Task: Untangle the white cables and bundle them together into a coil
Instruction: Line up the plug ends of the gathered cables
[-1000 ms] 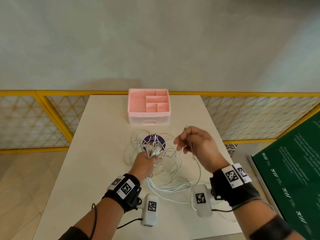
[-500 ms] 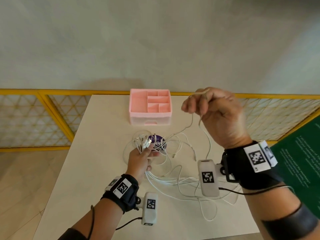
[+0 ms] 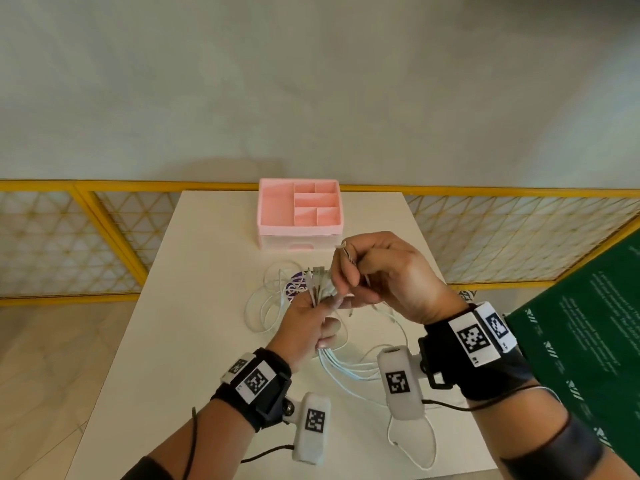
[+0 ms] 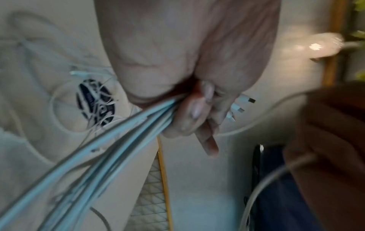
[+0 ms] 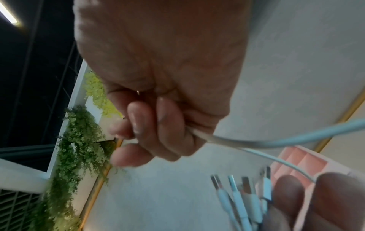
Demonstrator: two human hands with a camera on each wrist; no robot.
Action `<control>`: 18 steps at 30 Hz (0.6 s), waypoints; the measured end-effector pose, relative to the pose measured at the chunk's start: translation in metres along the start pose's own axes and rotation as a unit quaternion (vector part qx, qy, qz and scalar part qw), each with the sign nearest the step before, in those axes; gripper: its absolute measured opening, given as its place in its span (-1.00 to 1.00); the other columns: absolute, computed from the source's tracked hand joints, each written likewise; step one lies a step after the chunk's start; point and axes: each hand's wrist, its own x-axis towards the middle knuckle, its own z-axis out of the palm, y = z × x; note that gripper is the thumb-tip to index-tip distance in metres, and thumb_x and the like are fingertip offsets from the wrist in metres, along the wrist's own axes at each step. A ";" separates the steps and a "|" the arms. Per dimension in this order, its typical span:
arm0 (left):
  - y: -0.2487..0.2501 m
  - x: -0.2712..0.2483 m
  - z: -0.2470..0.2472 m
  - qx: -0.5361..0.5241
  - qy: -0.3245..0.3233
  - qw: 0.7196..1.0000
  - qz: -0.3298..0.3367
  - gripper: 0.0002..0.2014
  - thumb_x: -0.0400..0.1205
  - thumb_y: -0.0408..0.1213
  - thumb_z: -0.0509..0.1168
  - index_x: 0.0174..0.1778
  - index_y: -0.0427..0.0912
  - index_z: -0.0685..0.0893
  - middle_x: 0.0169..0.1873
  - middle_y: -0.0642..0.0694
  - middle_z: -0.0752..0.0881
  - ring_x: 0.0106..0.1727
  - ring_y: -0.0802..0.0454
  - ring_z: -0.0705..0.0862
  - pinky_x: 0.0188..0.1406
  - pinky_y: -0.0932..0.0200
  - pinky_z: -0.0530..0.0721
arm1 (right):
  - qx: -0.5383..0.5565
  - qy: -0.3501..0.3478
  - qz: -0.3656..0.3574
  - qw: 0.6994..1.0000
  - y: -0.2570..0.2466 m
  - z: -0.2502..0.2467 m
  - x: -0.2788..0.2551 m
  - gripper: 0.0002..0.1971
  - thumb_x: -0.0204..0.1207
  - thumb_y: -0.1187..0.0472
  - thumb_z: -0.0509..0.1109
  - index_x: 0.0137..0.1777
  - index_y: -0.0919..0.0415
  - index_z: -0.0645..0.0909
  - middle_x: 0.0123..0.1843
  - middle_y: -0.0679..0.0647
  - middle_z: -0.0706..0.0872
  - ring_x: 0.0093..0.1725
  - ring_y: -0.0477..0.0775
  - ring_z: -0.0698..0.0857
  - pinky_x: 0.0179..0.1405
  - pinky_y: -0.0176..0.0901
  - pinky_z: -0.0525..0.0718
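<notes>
- Plug ends (image 3: 318, 276) gathered in left hand (image 3: 304, 327), gripped tight.
- Right hand (image 3: 388, 275) pinching one more cable (image 5: 256, 140) beside bundle.
- Loose cables (image 3: 273, 306) on table (image 3: 194, 306) – coil not yet begun.

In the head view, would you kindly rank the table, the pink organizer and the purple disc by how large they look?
1. table
2. pink organizer
3. purple disc, partly hidden under the cables and clearly smallest.

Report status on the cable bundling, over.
Left hand grips the bunch of white cables, plugs sticking up. Right hand pinches one cable end beside them. Slack loops lie tangled on the table; no coil yet.
</notes>
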 end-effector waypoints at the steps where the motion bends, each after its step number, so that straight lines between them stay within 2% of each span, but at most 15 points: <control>1: 0.001 -0.001 0.001 -0.043 0.013 0.999 -0.020 -0.72 0.78 -0.39 0.16 -0.17 -0.14 0.70 -0.19 -0.18 0.77 -0.59 0.17 0.15 -0.63 0.31 0.14 | -0.011 -0.022 0.007 1.000 -0.002 0.001 -0.002 -0.80 0.22 0.48 0.06 -0.42 0.39 0.52 -0.36 0.42 0.58 -0.57 0.08 0.26 -0.60 0.24 0.26; 2: 0.000 0.000 -0.003 -0.085 0.032 0.995 -0.034 -0.61 0.78 -0.43 0.12 -0.31 -0.11 0.70 -0.35 -0.13 0.64 -0.61 0.19 0.17 -0.63 0.31 0.12 | -0.031 -0.043 0.021 0.998 0.000 0.002 -0.004 -0.79 0.24 0.47 0.07 -0.43 0.40 0.54 -0.40 0.43 0.57 -0.58 0.10 0.25 -0.61 0.13 0.26; 3: 0.000 0.001 -0.007 -0.125 0.046 0.990 -0.046 -0.57 0.77 -0.44 0.10 -0.37 -0.13 0.71 -0.42 -0.08 0.54 -0.61 0.20 0.20 -0.61 0.31 0.13 | -0.055 -0.067 0.042 0.995 0.002 0.005 -0.007 -0.78 0.25 0.45 0.09 -0.43 0.41 0.56 -0.43 0.46 0.55 -0.58 0.11 0.25 -0.61 0.00 0.23; 4: 0.001 0.004 -0.011 -0.157 0.047 0.985 -0.058 -0.63 0.76 -0.41 0.12 -0.29 -0.19 0.75 -0.40 -0.08 0.59 -0.58 0.19 0.25 -0.57 0.30 0.17 | -0.090 -0.085 0.067 0.990 0.008 0.009 -0.011 -0.77 0.28 0.44 0.10 -0.43 0.44 0.58 -0.47 0.47 0.52 -0.59 0.12 0.27 -0.60 -0.11 0.22; 5: 0.003 0.006 -0.014 -0.181 0.032 0.980 -0.070 -0.74 0.75 -0.34 0.17 -0.09 -0.25 0.78 -0.26 -0.13 0.75 -0.53 0.18 0.31 -0.52 0.29 0.24 | -0.134 -0.097 0.097 0.981 0.018 0.011 -0.014 -0.76 0.31 0.44 0.11 -0.44 0.46 0.58 -0.51 0.42 0.51 -0.61 0.12 0.32 -0.61 -0.19 0.26; 6: 0.004 0.008 -0.019 -0.190 0.012 0.978 -0.079 -0.76 0.74 -0.27 0.21 0.12 -0.29 0.75 0.00 -0.17 0.83 -0.50 0.18 0.35 -0.49 0.29 0.29 | -0.184 -0.105 0.133 0.968 0.032 0.012 -0.017 -0.74 0.35 0.44 0.12 -0.46 0.47 0.58 -0.56 0.33 0.51 -0.61 0.03 0.40 -0.57 -0.26 0.36; 7: 0.005 0.009 -0.022 -0.176 0.000 0.980 -0.088 -0.72 0.74 -0.25 0.22 0.25 -0.30 0.69 0.21 -0.20 0.80 -0.53 0.19 0.34 -0.52 0.31 0.31 | -0.235 -0.113 0.167 0.951 0.048 0.013 -0.020 -0.72 0.39 0.40 0.14 -0.48 0.44 0.57 -0.57 0.25 0.53 -0.59 -0.12 0.46 -0.47 -0.31 0.47; 8: 0.005 0.010 -0.025 -0.144 -0.002 0.985 -0.095 -0.70 0.75 -0.24 0.21 0.31 -0.32 0.65 0.30 -0.22 0.76 -0.59 0.20 0.30 -0.59 0.34 0.28 | -0.286 -0.118 0.195 0.931 0.065 0.012 -0.024 -0.70 0.40 0.32 0.16 -0.50 0.41 0.56 -0.56 0.16 0.57 -0.54 -0.15 0.50 -0.34 -0.19 0.57; 9: 0.003 0.011 -0.026 -0.098 0.003 0.990 -0.099 -0.69 0.78 -0.25 0.19 0.33 -0.35 0.63 0.29 -0.24 0.76 -0.62 0.21 0.26 -0.63 0.35 0.26 | -0.330 -0.117 0.215 0.912 0.082 0.008 -0.028 -0.70 0.39 0.24 0.18 -0.51 0.33 0.56 -0.54 0.12 0.60 -0.50 -0.10 0.53 -0.20 0.02 0.65; 10: 0.001 0.012 -0.026 -0.043 0.018 0.994 -0.100 -0.70 0.79 -0.25 0.18 0.32 -0.36 0.64 0.23 -0.23 0.78 -0.62 0.20 0.26 -0.64 0.34 0.27 | -0.358 -0.107 0.230 0.899 0.095 0.004 -0.032 -0.71 0.37 0.20 0.19 -0.50 0.30 0.56 -0.53 0.08 0.61 -0.47 -0.06 0.54 -0.13 0.12 0.66; 11: -0.001 0.012 -0.024 0.011 0.039 0.994 -0.102 -0.71 0.80 -0.25 0.18 0.28 -0.36 0.67 0.14 -0.21 0.81 -0.61 0.19 0.27 -0.64 0.33 0.29 | -0.364 -0.093 0.238 0.896 0.105 0.001 -0.035 -0.73 0.37 0.22 0.21 -0.47 0.33 0.57 -0.52 0.02 0.59 -0.46 -0.08 0.52 -0.16 0.08 0.63; 13: -0.013 0.014 -0.027 0.076 0.092 0.986 -0.114 -0.73 0.80 -0.26 0.19 0.20 -0.34 0.73 -0.03 -0.18 0.80 -0.58 0.16 0.31 -0.63 0.29 0.31 | -0.345 -0.046 0.229 0.909 0.113 -0.001 -0.039 -0.76 0.34 0.24 0.22 -0.42 0.38 0.59 -0.50 -0.03 0.58 -0.45 -0.13 0.50 -0.23 -0.07 0.51; 15: -0.025 0.013 -0.031 0.092 0.116 0.979 -0.140 -0.74 0.78 -0.28 0.21 0.16 -0.37 0.74 -0.11 -0.17 0.82 -0.57 0.14 0.33 -0.64 0.27 0.33 | -0.326 -0.019 0.220 0.919 0.117 0.000 -0.041 -0.76 0.30 0.20 0.22 -0.40 0.38 0.61 -0.44 0.02 0.63 -0.39 -0.09 0.54 -0.20 -0.05 0.52; 18: -0.036 0.009 -0.033 0.132 0.097 0.971 -0.176 -0.73 0.73 -0.30 0.30 0.17 -0.45 0.74 -0.24 -0.14 0.76 -0.56 0.08 0.39 -0.67 0.27 0.34 | -0.332 -0.053 0.226 0.914 0.122 0.008 -0.042 -0.80 0.30 0.22 0.22 -0.47 0.25 0.58 -0.36 0.14 0.66 -0.33 -0.02 0.55 -0.15 0.05 0.57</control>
